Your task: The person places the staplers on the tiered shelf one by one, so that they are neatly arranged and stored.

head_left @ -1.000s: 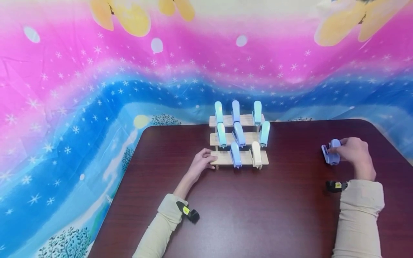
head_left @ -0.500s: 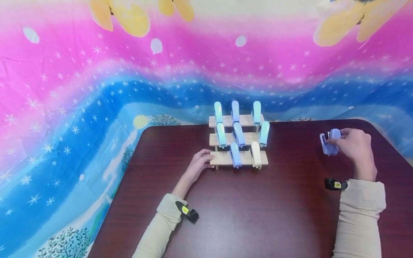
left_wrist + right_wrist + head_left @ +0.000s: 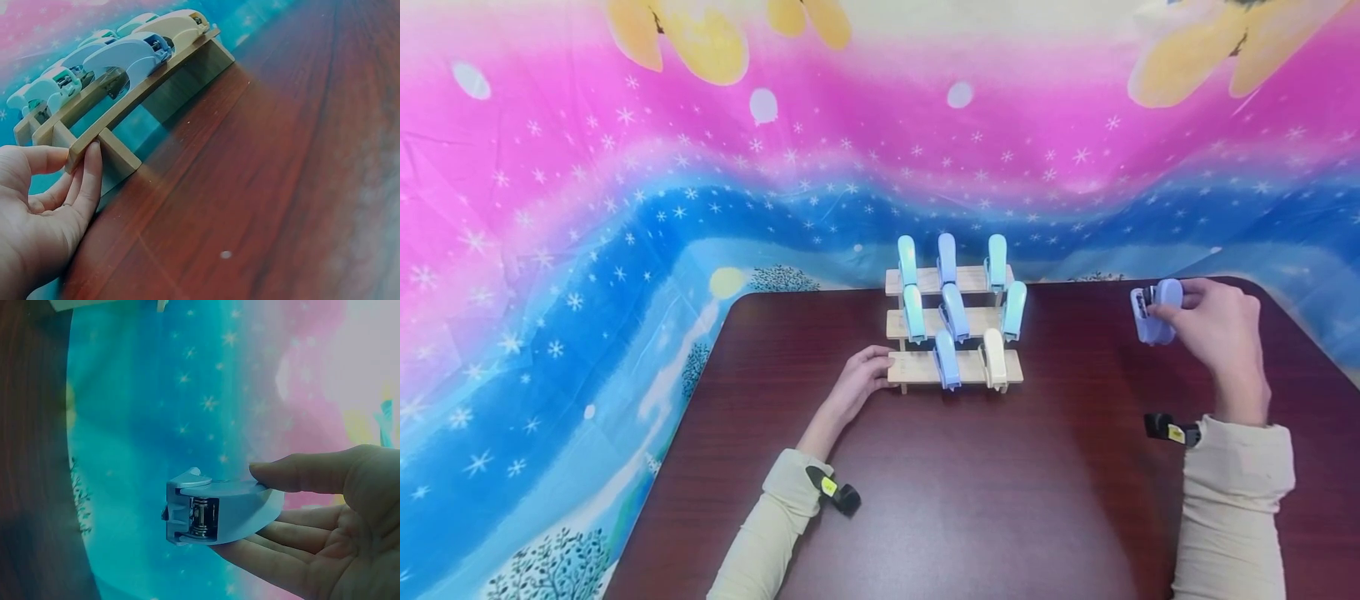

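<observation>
My left hand point(image 3: 855, 385) pinches the left end of the lowest plank of a three-tier wooden rack point(image 3: 917, 364), thumb above and fingers below, as the left wrist view shows. On the rack, small staplers stand in rows: mint and lavender ones on the upper two tiers, and a periwinkle stapler point(image 3: 947, 358) and a cream stapler point(image 3: 995, 358) on the lowest. To the right, my right hand point(image 3: 1225, 329) grips a lavender stapler point(image 3: 1167, 307) off the tabletop. Its metal spring shows in the right wrist view, thumb on one side of the stapler point(image 3: 244, 509), fingers on the other.
The dark wooden table point(image 3: 970, 500) has rounded far corners. Behind it hangs a pink and blue patterned cloth point(image 3: 820, 167). A black wrist camera point(image 3: 1168, 429) juts out from the right cuff and another point(image 3: 842, 497) from the left.
My right hand has moved away from me and slightly left, lifting the lavender stapler and tilting it. The left hand stays on the rack, which has barely moved.
</observation>
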{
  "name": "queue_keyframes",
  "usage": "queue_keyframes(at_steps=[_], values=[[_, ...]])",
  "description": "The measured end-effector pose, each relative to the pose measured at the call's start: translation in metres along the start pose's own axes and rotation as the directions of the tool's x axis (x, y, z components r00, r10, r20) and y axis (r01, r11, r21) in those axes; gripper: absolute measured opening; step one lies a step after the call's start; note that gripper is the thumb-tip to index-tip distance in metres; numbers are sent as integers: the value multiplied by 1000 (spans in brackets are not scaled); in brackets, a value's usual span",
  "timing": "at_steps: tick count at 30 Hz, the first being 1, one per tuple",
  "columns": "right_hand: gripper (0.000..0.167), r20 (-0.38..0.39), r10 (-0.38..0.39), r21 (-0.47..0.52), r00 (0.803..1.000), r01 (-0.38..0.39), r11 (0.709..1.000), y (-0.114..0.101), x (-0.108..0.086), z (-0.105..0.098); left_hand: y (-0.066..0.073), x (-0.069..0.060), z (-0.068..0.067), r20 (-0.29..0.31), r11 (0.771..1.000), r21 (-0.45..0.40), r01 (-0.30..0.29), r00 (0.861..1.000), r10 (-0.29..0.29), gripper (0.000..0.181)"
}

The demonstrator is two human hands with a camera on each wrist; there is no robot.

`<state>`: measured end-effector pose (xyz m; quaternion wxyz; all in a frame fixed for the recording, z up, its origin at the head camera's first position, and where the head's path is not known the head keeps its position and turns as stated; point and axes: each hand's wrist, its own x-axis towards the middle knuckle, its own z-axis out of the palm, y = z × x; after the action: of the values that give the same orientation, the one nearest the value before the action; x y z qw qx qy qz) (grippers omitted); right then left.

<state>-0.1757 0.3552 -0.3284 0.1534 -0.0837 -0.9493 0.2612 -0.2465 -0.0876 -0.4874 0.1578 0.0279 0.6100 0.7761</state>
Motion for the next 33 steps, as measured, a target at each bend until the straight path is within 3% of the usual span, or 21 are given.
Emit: queue_keyframes(at_steps=[16, 33], values=[[60, -37, 1, 77, 999, 2, 997, -30, -5, 2, 0, 1, 0, 14, 1000, -10, 2, 1000, -2, 25], [56, -8, -33, 167, 999, 34, 985, -60, -15, 11, 0, -1, -1, 13, 1000, -9, 1, 1000, 0, 25]])
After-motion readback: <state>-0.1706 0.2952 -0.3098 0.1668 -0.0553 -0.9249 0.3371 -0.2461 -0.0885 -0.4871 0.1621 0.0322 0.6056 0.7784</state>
